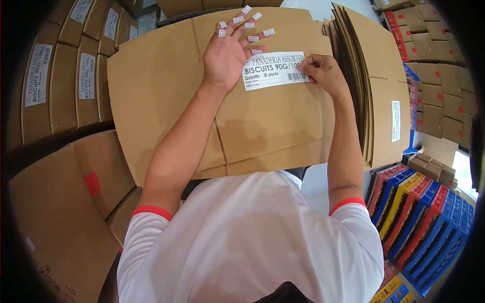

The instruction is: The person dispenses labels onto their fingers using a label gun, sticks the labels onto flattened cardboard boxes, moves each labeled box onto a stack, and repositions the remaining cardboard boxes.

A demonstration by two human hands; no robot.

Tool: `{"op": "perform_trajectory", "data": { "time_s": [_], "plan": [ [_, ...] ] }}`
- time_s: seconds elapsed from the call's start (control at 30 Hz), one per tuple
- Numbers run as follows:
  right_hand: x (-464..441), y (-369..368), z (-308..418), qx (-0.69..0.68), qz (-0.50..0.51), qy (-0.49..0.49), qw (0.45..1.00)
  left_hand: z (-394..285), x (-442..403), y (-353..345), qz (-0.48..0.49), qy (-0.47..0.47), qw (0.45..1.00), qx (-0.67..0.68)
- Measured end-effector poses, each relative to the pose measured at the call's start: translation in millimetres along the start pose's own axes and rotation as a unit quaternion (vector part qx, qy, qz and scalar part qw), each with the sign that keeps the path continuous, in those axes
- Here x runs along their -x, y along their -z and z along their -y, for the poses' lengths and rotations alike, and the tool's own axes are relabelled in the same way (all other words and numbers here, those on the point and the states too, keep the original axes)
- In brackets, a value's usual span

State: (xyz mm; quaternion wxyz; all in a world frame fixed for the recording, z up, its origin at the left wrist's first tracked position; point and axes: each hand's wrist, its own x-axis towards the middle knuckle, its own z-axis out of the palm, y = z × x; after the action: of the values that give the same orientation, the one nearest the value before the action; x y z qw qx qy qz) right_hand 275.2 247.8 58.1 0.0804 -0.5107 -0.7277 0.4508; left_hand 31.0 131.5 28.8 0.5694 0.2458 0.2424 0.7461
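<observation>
Closest in is the white shirt [252, 237] with red sleeve bands, below the label [270, 73] of the "Panaderia Assorted Biscuits" kind. The left hand [225, 63] is at the label's left end, palm up, its fingers spread wide; small printed stickers [238, 20] dot them, and the fingers at that side overlap the label's upper left corner. The right hand [327, 76] is over the label's right end, beside the barcode, thumb and fingers drawn together – whether anything is pinched between them, I cannot tell.

The label lies flat on a flattened carton [273, 136], a broad tan surface with slits and creases left of the label and others underneath at its near edge. Right of the label, more flattened cartons [386, 101] are packed together, one bearing a similar label. Left of it and nearer the body sits a large brown box [55, 202] with a red patch; farther up that side stand labelled boxes [60, 76].

Beyond, to the right and below the label's level, are red, blue and yellow plastic crates [429, 217] – and past them, higher up, rows of stacked cartons [439, 91] with red patches. Pale floor [317, 187] shows below the label.
</observation>
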Motion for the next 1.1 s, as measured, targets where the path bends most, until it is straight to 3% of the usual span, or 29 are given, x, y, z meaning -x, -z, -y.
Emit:
{"op": "perform_trajectory", "data": {
  "time_s": [0.27, 0.37, 0.47, 0.63, 0.7, 0.73, 0.8, 0.83, 0.9, 0.93, 1.03, 1.1],
  "plan": [
    [-1, 2, -10, 0.097, -0.112, 0.068, 0.987, 1, -1, -2, 0.012, -0.007, 1.0, -0.003],
    [0, 31, -35, 0.027, -0.106, -0.002, 0.994, -1, 1, -3, 0.006, 0.002, 1.0, -0.009],
    [14, 33, -54, 0.079, -0.241, -0.028, 0.967, -4, 3, -8, 0.016, -0.004, 1.0, -0.024],
    [30, 28, -47, 0.053, -0.237, -0.031, 0.969, 1, 2, -15, 0.031, 0.007, 0.999, -0.038],
    [36, 33, -41, -0.104, -0.185, -0.082, 0.974, 3, 1, -23, 0.039, 0.008, 0.998, -0.049],
    [38, 34, -41, -0.108, -0.191, -0.079, 0.973, 3, 1, -28, 0.051, -0.002, 0.997, -0.059],
    [49, 35, -44, -0.188, -0.151, 0.01, 0.97, 3, 2, -38, 0.066, -0.011, 0.995, -0.07],
    [59, 38, -41, -0.188, -0.155, 0.011, 0.97, -2, 2, -46, 0.089, -0.02, 0.993, -0.078],
    [79, 51, -32, -0.324, -0.178, 0.046, 0.928, -16, 0, -62, 0.113, -0.032, 0.989, -0.085],
    [91, 73, -53, -0.225, -0.188, 0.071, 0.953, -26, 1, -67, 0.14, -0.057, 0.984, -0.095],
    [138, 129, -86, -0.282, -0.305, 0.06, 0.908, -39, 4, -54, 0.168, -0.088, 0.978, -0.092],
    [165, 160, -108, -0.287, -0.452, 0.146, 0.832, -36, 6, -38, 0.172, -0.094, 0.978, -0.073]
  ]
}}
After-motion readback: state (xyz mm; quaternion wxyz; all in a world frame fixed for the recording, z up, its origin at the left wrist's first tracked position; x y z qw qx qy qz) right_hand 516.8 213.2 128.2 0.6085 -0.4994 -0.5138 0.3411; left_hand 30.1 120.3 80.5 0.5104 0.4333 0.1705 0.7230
